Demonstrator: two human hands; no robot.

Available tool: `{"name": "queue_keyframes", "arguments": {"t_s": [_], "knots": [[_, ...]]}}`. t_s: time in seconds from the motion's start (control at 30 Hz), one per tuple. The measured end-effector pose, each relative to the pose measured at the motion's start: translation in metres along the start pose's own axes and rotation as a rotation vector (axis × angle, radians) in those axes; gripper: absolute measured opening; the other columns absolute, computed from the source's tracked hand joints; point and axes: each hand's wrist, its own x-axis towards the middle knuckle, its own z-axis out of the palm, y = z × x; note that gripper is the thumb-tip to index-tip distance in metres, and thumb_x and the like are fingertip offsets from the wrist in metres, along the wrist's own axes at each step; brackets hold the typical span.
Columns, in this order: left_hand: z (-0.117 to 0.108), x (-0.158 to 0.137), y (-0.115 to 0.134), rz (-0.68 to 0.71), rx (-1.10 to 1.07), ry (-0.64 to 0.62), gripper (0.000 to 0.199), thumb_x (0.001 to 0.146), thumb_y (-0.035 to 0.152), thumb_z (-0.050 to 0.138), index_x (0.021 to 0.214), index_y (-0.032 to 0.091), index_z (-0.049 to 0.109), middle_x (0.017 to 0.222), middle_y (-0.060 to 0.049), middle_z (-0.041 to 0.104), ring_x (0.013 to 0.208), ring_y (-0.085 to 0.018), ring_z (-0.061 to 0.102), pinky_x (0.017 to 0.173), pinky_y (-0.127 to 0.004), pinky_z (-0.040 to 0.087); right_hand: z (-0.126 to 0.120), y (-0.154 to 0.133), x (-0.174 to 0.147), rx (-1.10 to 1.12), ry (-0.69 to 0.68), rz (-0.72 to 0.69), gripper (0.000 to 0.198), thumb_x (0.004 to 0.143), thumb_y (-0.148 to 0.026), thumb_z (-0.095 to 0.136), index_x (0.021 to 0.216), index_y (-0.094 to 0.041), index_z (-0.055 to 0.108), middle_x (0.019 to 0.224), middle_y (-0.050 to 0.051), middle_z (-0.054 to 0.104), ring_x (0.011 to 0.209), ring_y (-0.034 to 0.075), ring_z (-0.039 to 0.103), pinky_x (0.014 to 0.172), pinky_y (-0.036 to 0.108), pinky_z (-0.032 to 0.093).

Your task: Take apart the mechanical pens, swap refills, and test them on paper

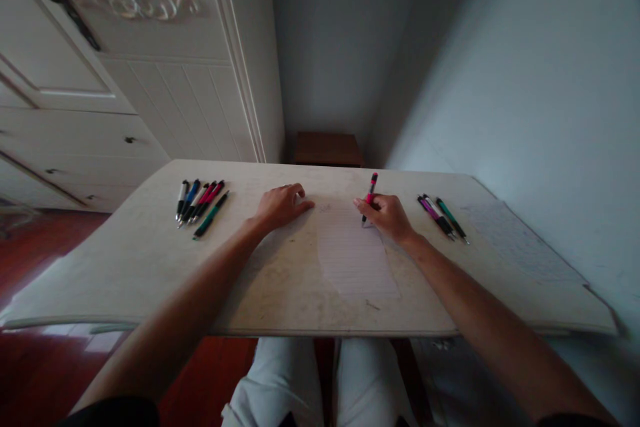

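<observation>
A pink-and-black pen stands nearly upright in my right hand, pinched between thumb and fingers. Its tip meets a lined sheet of paper on the table, near the sheet's upper right side. Small marks show at the top left of the sheet, too faint to read. My left hand rests on the table left of the paper, holding nothing. Its fingers are loosely bent and the thumb reaches apart from them toward the sheet's top left corner.
Several pens lie grouped on the left of the white table. To the right are a few more pens and a written-on sheet by the wall. A white cabinet stands behind the left side.
</observation>
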Motion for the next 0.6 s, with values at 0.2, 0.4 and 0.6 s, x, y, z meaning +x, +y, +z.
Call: {"name": "queue_keyframes", "arguments": {"t_s": [0.2,0.4,0.6], "knots": [[0.0003,0.0001,-0.0005,0.008,0.004,0.01,0.043,0.085,0.06,0.054,0.101,0.022,0.064,0.086,-0.004,0.069,0.076,-0.02,0.062,0.063,-0.028,0.036,0.0017,-0.0033,-0.0031,0.095,-0.085,0.053,0.051,0.08,-0.062,0.059,0.058,-0.016,0.059,0.048,0.001,0.053,0.044,0.011,0.047,0.042,0.023,0.034],[0.0001,-0.0005,-0.0001,0.005,0.004,0.01,0.043,0.086,0.06,0.054,0.102,0.022,0.064,0.086,-0.003,0.069,0.075,-0.02,0.062,0.062,-0.028,0.036,0.0065,-0.0073,-0.0067,0.287,-0.213,0.125,0.048,0.078,-0.062,0.064,0.067,-0.015,0.063,0.052,0.001,0.059,0.04,0.01,0.05,0.04,0.022,0.039],[0.0002,0.0003,-0.0007,-0.001,0.007,0.007,0.043,0.086,0.061,0.053,0.102,0.022,0.064,0.084,-0.003,0.068,0.075,-0.02,0.062,0.062,-0.028,0.036,0.0069,-0.0033,-0.0052,0.257,-0.142,0.133,0.048,0.078,-0.061,0.064,0.071,-0.014,0.066,0.052,0.002,0.061,0.039,0.01,0.052,0.039,0.021,0.04]]}}
